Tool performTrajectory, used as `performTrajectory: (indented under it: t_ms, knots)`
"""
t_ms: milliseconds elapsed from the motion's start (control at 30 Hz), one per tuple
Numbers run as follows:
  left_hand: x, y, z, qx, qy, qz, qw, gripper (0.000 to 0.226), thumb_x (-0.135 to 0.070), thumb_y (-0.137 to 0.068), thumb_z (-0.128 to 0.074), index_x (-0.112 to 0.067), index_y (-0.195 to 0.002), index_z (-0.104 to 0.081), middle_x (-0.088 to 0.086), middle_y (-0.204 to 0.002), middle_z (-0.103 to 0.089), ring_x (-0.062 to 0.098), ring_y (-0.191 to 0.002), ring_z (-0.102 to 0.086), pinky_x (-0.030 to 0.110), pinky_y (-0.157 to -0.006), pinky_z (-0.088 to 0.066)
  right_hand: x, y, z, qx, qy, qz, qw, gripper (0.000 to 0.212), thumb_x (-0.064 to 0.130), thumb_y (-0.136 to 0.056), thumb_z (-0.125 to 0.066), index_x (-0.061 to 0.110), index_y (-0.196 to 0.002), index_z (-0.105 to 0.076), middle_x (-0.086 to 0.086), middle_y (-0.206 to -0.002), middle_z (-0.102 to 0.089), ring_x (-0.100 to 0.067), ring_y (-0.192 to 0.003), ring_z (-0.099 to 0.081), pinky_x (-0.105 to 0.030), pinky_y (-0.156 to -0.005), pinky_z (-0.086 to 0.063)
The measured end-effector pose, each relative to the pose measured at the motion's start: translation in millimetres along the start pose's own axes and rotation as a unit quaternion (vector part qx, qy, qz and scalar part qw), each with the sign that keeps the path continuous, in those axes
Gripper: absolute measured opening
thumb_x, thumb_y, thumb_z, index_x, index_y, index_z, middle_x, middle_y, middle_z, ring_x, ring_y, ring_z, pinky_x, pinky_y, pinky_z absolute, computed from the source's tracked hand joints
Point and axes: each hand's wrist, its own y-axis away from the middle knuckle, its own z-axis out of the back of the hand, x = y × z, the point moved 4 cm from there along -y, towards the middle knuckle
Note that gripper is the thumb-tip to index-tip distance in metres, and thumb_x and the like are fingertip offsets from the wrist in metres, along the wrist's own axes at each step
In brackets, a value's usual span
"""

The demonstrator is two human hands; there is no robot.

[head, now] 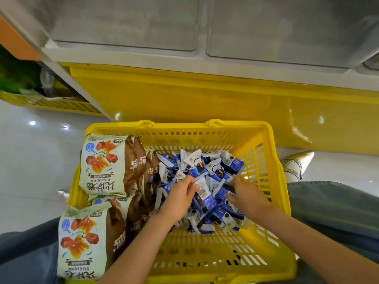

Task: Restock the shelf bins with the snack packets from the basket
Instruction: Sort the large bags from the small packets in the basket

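Note:
A yellow plastic basket [264, 160] sits on the floor in front of me. In its middle lies a heap of small blue-and-white snack packets [213, 171]. Several larger cream-and-brown snack bags [104, 165] stand along its left side. My left hand [180, 193] reaches into the heap and its fingers curl round some small packets. My right hand [246, 193] lies on the right part of the heap, fingers bent over packets there. Above, clear shelf bins [127, 25] hang over a yellow shelf front [184, 95].
A second clear bin [287, 29] sits to the right of the first. Another yellow basket [51, 103] stands at the far left under the shelf. My knees in blue jeans flank the basket, and a pale shoe [297, 162] rests on the glossy floor at right.

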Motion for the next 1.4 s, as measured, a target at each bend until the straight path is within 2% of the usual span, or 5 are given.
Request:
performTrajectory:
  t_ms: [300, 600, 833, 1133, 1400]
  knots:
    - [0, 31, -53, 0.22, -0.115, 0.035, 0.968, 0.031, -0.028, -0.096, -0.047, -0.017, -0.125, -0.05, 0.004, -0.128, -0.056, 0.02, -0.112, -0.055, 0.034, -0.096, -0.044, 6, 22, -17, 0.002, -0.006, 0.081, 0.997, 0.045, 0.03, -0.096, -0.048, 0.02, -0.137, -0.033, -0.001, -0.134, -0.041, -0.018, -0.123, -0.039, -0.025, -0.095, -0.035]
    - [10, -1, 45, -0.222, -0.082, 0.107, 0.966, 0.044, -0.015, -0.092, -0.053, -0.008, -0.133, -0.037, 0.009, -0.131, -0.041, 0.021, -0.122, -0.041, 0.031, -0.1, -0.037, 54, -48, 42, -0.152, -0.167, 0.084, 0.97, 0.049, 0.023, -0.097, -0.047, 0.005, -0.14, -0.031, -0.011, -0.138, -0.036, -0.025, -0.129, -0.036, -0.031, -0.104, -0.032]
    - [35, -19, 28, -0.186, 0.065, 0.208, 0.958, 0.063, -0.02, -0.091, -0.056, -0.007, -0.144, -0.023, 0.009, -0.148, -0.03, 0.023, -0.137, -0.029, 0.031, -0.108, -0.028, 74, -82, 19, -0.001, -0.116, 0.095, 0.989, 0.075, 0.03, -0.093, -0.056, 0.009, -0.149, -0.011, -0.01, -0.155, -0.018, -0.026, -0.143, -0.017, -0.037, -0.116, -0.021]
    - [51, -36, 18, -0.116, 0.029, 0.223, 0.967, 0.087, -0.03, -0.073, -0.077, -0.007, -0.14, -0.026, 0.012, -0.141, -0.032, 0.029, -0.127, -0.039, 0.035, -0.095, -0.038, 73, -106, 11, 0.073, -0.132, 0.052, 0.987, 0.1, 0.041, -0.078, -0.072, 0.008, -0.15, -0.01, -0.011, -0.155, -0.019, -0.028, -0.142, -0.02, -0.039, -0.113, -0.025]
    - [49, -14, 1, -0.121, 0.031, 0.182, 0.975, 0.096, -0.018, -0.075, -0.076, -0.015, -0.147, -0.013, 0.005, -0.154, -0.015, 0.025, -0.139, -0.026, 0.038, -0.106, -0.036, 76, -100, 6, 0.006, -0.097, 0.08, 0.992, 0.07, 0.04, -0.076, -0.074, 0.014, -0.132, -0.041, -0.01, -0.136, -0.04, -0.028, -0.13, -0.029, -0.036, -0.106, -0.027]
